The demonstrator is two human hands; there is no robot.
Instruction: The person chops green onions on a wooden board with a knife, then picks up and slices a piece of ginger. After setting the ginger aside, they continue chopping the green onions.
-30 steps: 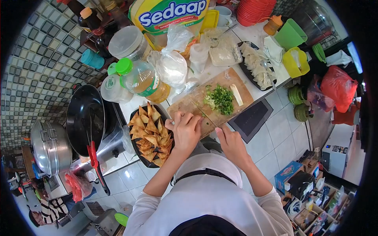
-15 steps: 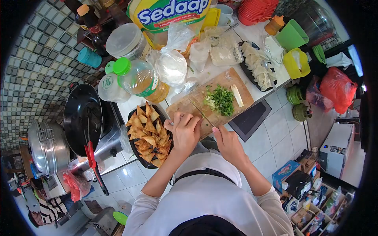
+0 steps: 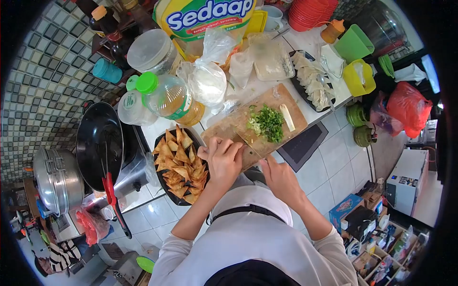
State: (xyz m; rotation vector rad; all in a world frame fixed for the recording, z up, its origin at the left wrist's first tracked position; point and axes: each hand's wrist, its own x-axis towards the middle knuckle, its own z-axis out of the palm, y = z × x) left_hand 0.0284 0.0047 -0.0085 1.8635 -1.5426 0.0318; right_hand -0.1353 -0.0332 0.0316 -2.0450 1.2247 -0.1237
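Observation:
On the wooden cutting board lies a pile of chopped green onion with a pale stalk piece to its right. My left hand is on the board's left part, fingers bent and pressed together over something I cannot make out. My right hand, at the board's near edge, is closed round a knife, whose thin blade points up and left beside my left fingers. The handle is hidden in my fist. Left of my left hand, a black plate holds fried folded pastries.
Behind the board stand an oil bottle, a tied bag of white powder and a plastic container. A dark tray of pale wrappers is at the back right. A black wok sits at the left.
The knife blade and my right hand have shifted slightly at the board's near edge. My left hand stays in nearly the same place.

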